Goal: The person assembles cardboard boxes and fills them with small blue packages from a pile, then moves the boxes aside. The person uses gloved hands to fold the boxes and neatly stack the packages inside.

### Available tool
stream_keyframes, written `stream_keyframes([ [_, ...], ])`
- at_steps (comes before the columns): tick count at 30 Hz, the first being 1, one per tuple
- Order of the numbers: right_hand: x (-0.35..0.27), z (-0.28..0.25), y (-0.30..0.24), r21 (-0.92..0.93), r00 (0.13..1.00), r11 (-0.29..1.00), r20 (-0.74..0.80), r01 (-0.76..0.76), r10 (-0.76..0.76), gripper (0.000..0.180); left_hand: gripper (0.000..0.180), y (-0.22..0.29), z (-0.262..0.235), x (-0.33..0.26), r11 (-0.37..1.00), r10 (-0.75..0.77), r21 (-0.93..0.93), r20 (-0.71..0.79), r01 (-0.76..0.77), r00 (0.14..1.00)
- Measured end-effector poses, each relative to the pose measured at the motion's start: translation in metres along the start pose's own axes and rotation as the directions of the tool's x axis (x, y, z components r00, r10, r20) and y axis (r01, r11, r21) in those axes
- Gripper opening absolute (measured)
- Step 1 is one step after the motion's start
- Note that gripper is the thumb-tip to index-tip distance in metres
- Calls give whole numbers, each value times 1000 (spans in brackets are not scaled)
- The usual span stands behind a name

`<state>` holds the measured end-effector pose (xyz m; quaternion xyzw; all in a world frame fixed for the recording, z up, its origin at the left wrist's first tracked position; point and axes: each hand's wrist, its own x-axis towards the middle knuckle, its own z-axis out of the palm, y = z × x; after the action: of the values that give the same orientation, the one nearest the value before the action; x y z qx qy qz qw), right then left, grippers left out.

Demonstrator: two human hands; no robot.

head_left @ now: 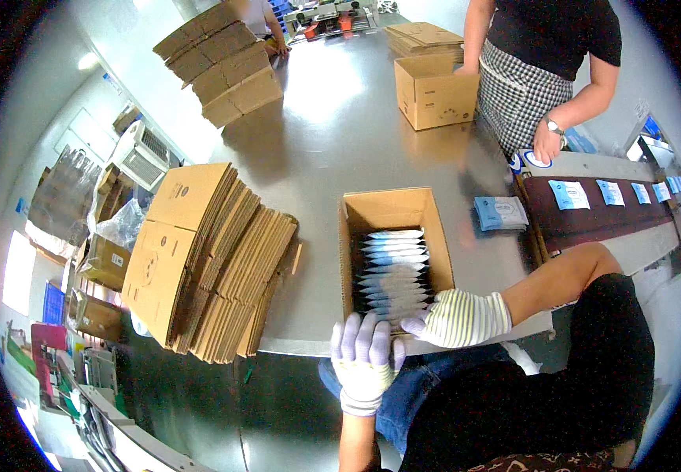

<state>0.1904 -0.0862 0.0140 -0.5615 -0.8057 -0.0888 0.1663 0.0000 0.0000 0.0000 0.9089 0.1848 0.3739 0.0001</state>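
An open cardboard box (pixel 441 259) stands at the near edge of the metal table in front of me. Inside it, blue and white soft packets (pixel 392 258) stand on edge in a row. My left hand (pixel 364 363), in a white glove with lilac fingers, has its fingers stretched apart against the box's near left corner. My right hand (pixel 466 318), in a striped glove, is closed at the near right corner, its thumb along the near wall. Its other fingers are partly hidden, but it appears to grip the box edge.
Flattened cartons (pixel 199 259) are stacked at left, more cartons (pixel 226 67) farther back. Several packets (pixel 500 213) lie right of the box, beside a dark conveyor (pixel 592 208) carrying spaced packets. Across the table, a co-worker (pixel 541 71) stands by another open carton (pixel 435 98).
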Motion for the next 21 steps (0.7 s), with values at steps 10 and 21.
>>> stream_keyframes([
  [10,202,48,150,-284,868,837,35,-467,496,80,41,-49,-30,-11,880,-185,440,-35,181,982],
  [21,-1,146,48,74,954,980,255,-184,160,63,60,-210,-116,2,416,-513,715,-325,561,794],
])
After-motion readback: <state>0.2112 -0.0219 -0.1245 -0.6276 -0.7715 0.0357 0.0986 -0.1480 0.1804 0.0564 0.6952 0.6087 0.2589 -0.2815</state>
